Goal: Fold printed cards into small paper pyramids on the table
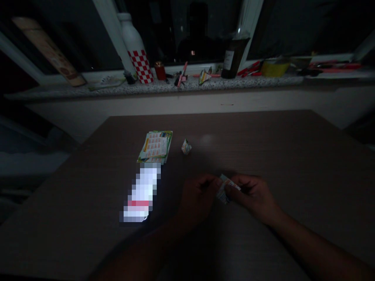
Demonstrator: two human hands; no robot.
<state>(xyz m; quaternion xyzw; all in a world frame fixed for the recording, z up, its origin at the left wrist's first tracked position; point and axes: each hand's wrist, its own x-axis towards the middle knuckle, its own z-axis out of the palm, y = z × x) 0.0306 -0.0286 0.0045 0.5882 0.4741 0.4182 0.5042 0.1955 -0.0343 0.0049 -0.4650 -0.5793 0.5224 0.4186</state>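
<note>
Between both hands, low over the wooden table (96,175), is a small folded piece of printed paper (223,195). My left hand (199,195) pinches its left edge between thumb and fingers. From the other side my right hand (254,195) grips it, the thumb lying across its face. Farther back on the table stands a small folded paper shape (186,147) with a pointed top. To its left lies a stack of printed paper sheets (155,145). Nearer me, a lit phone (142,191) with a blurred screen touches or nearly touches the stack.
Behind the table runs a speckled stone windowsill (111,91). On it stand a white bottle with red checks (136,50), a dark bottle (233,58), a red jar (159,71), another folded paper piece (204,76) and a yellow container (274,68). The room is dim.
</note>
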